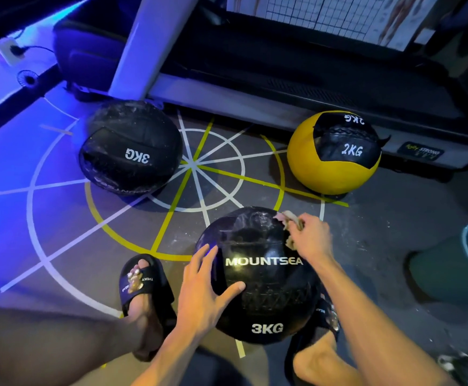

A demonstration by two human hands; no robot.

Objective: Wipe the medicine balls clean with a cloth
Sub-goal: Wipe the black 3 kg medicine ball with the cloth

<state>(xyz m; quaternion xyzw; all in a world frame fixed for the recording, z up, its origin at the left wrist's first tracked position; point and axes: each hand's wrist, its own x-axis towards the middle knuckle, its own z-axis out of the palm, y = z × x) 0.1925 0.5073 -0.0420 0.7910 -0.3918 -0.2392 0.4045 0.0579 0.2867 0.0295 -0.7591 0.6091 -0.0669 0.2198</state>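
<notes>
Far left on the floor: black 3KG ball point(131, 147), dusty on top, apart from the rest. Near center: black MOUNTSEA 3KG ball point(257, 274) btwn the person's 2 sandaled feet. Left hand point(205, 288) spread flat, fingers straight, pressing its left side. Right hand point(310, 238) bunches a pale cloth point(288, 218) against its upper right. Back right: yellow 2KG ball point(334, 153) by treadmill base point(283, 87). Far right: teal bucket point(458, 263).

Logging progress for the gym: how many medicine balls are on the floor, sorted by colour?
Black: 2, the near 3KG ball that the left hand steadies while the right hand holds the cloth on it, and the far 3KG ball.
Yellow and black: 1, the 2KG ball.
Total: 3.
</notes>
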